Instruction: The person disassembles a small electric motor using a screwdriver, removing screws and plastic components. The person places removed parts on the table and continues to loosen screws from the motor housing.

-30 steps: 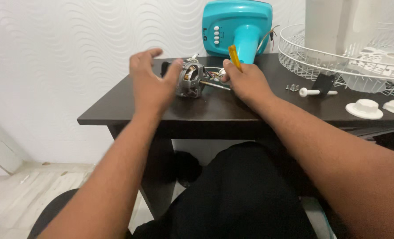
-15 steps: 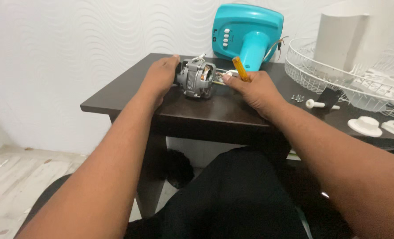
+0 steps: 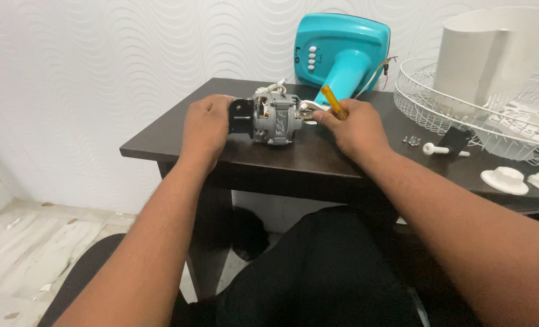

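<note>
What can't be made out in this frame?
- Head view: the screwdriver tip is hidden behind the right hand and the motor.
- The left hand covers the motor's black end bracket.
- The wire fan guard is cut off by the right edge.
- The screws are too small to count.

you have a teal fan base (image 3: 342,51) at the back of the dark table (image 3: 172,130), a white wire guard (image 3: 421,97), loose screws (image 3: 412,140) and white caps (image 3: 504,180) to your right.

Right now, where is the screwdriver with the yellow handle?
In the head view, the yellow-handled screwdriver is in the right hand, just right of the grey motor and before the turquoise fan base.
</note>
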